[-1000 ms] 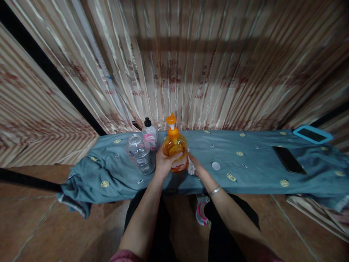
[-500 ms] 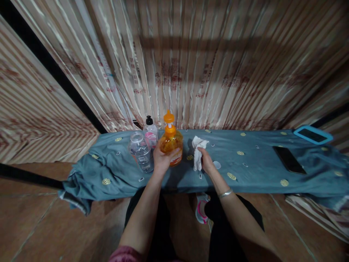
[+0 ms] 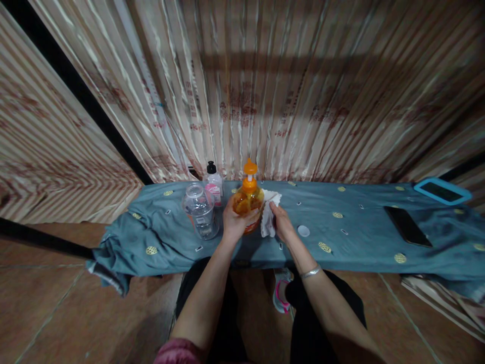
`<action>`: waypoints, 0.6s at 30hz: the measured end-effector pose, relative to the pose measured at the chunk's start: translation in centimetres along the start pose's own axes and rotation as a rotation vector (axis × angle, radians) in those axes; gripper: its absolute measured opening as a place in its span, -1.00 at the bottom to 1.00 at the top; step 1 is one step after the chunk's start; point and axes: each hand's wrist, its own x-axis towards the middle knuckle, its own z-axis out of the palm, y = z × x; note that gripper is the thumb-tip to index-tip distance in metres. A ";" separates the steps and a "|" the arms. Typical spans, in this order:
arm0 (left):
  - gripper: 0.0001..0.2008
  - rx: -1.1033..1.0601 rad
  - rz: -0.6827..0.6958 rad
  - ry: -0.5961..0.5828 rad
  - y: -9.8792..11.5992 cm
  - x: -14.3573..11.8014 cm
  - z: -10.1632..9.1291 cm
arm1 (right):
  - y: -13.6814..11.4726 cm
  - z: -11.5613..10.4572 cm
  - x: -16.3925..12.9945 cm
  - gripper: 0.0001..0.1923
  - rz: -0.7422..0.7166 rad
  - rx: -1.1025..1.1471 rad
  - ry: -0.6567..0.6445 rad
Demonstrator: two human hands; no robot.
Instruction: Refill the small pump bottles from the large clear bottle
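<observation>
Left fingers (image 3: pixel 251 217) grasp one pump bottle (image 3: pixel 248 201); right fingers (image 3: pixel 276 210), one cloth (image 3: pixel 268 221) beside it. Nearby: one jar (image 3: pixel 200 213), one black-capped bottle (image 3: pixel 213 188).

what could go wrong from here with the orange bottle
The left hand holds the orange bottle near the clear jar, so a leftward swing might knock the jar over. The pump stands raised, its white stem showing; a bump from above could perhaps press it down.
</observation>
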 end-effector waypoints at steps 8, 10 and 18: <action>-0.55 -0.005 0.029 -0.017 -0.5 -0.5 2.4 | -5.0 2.3 -1.4 -0.56 -0.207 0.060 0.054; -0.56 0.005 0.048 -0.027 -0.4 -0.7 2.7 | -4.5 2.6 -1.9 -0.57 -0.237 0.022 0.088; -0.18 -0.050 0.066 -0.254 -1.4 -3.1 2.7 | 0.6 2.1 -2.1 -0.54 -0.093 0.092 0.207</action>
